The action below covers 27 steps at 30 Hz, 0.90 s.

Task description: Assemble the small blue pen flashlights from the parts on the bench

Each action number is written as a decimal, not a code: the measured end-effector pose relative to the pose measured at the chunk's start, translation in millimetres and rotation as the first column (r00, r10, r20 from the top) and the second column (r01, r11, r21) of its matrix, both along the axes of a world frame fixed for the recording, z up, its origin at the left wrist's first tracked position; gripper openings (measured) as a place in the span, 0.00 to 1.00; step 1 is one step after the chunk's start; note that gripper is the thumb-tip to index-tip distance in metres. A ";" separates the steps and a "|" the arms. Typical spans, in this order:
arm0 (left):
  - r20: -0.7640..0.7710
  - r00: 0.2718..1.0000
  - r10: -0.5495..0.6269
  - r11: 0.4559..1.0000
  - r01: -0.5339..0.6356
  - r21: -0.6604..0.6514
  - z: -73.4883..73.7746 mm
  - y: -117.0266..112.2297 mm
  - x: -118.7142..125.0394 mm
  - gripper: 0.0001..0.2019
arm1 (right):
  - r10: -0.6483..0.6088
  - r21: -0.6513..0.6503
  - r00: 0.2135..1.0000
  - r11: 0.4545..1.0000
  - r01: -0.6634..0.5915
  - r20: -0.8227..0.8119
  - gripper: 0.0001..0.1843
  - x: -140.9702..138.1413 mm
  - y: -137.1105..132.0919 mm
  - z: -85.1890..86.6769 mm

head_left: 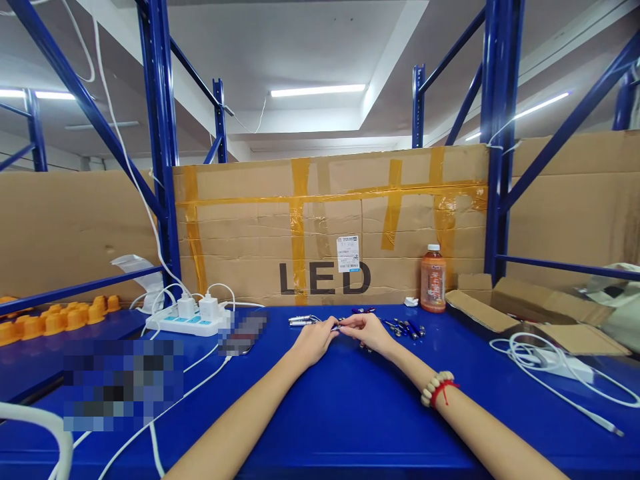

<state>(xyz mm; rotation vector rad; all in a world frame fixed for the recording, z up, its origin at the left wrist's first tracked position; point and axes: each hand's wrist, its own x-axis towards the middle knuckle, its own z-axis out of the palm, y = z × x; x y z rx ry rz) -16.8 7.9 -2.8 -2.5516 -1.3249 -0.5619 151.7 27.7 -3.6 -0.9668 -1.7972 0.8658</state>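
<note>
My left hand (314, 341) and my right hand (369, 332) meet over the middle of the blue tabletop, fingertips closed in a pinch. Between them is a small, slim metallic piece (337, 327), mostly covered by the fingers, so its kind does not show. Just left of my left hand lie slim silver pen-like tubes (301, 321). Several small blue and silver metal parts (411, 329) are scattered to the right of my right hand. A dark red slim piece (363, 310) rests behind the hands.
A white power strip (190, 323) with plugged chargers and cables stands left, near a blurred phone-like slab (244, 335). At the right are an orange drink bottle (433, 280), an open cardboard box (500, 303) and a coiled white cable (535, 357). Cardboard (240, 247) walls the back.
</note>
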 end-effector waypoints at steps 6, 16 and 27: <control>0.009 1.000 -0.006 1.000 0.006 0.003 -0.2 -0.3 0.4 0.11 | -0.008 -0.031 1.000 1.000 0.007 -0.027 0.22 -0.7 0.5 0.4; 0.039 0.999 -0.029 0.999 0.030 -0.040 1.5 -3.1 1.0 0.10 | 0.003 -0.059 0.998 0.998 -0.007 -0.063 0.25 -2.1 -3.0 3.2; 0.062 0.997 -0.045 0.997 0.049 -0.058 1.4 -2.5 0.2 0.10 | -0.016 -0.077 0.997 0.997 0.010 -0.070 0.22 -0.9 -2.9 2.1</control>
